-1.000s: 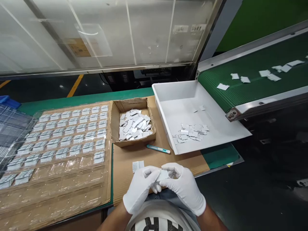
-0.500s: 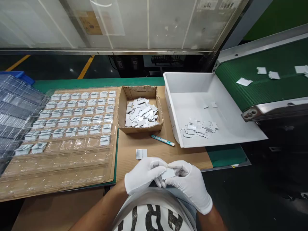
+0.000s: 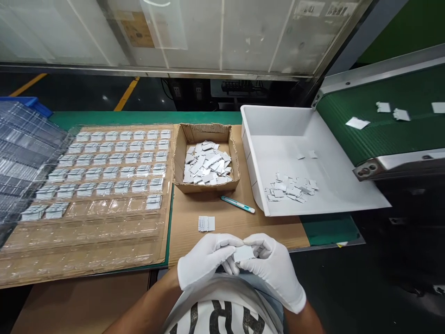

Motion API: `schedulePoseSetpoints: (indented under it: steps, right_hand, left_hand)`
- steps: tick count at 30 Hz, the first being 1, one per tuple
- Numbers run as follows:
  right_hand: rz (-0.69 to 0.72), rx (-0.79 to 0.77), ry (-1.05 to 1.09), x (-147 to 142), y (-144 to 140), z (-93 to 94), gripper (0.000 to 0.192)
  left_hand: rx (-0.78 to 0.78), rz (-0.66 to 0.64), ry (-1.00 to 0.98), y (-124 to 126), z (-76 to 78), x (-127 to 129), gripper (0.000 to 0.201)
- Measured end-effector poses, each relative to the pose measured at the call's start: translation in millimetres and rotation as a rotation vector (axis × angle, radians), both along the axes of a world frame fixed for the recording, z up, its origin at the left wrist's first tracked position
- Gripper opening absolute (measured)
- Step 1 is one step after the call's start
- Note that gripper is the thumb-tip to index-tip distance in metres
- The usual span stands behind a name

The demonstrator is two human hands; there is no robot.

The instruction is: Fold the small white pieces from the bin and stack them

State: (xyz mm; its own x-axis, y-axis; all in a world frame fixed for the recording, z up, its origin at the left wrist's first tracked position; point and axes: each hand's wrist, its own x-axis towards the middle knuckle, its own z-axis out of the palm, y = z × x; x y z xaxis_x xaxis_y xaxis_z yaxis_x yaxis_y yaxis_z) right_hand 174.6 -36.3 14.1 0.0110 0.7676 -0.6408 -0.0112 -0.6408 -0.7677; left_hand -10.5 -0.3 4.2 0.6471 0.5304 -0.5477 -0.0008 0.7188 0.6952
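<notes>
Both gloved hands meet close to the body: the left hand (image 3: 205, 260) and right hand (image 3: 274, 269) pinch 1 small white card (image 3: 244, 253) between their fingertips, just behind a short card stack (image 3: 206, 223).

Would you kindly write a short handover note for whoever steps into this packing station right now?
Left hand and right hand, both gloved, pinch one small white piece between them, above the lap.
A short stack of pieces lies on the cardboard in front; a teal cutter lies beyond it.
Loose pieces fill the cardboard box; a few lie in the white bin and on the green conveyor.
Done: the clear tray has its upper rows filled.
Left: the near rows show bare pockets.
</notes>
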Motion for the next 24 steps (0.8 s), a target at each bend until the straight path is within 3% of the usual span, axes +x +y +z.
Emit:
schedulePoseSetpoints:
  steps: [14, 24]
  right_hand:
    - [-0.106, -0.026, 0.094, -7.1, 7.8, 0.9, 0.045]
    - [-0.132, -0.032, 0.091, -14.2, 8.9, 2.8, 0.048]
  left_hand:
    - [-0.041, 0.077, 0.136, 3.3, 8.6, 12.3, 0.049]
    - [0.072, 0.104, 0.099, 3.2, 6.0, 4.8, 0.047]
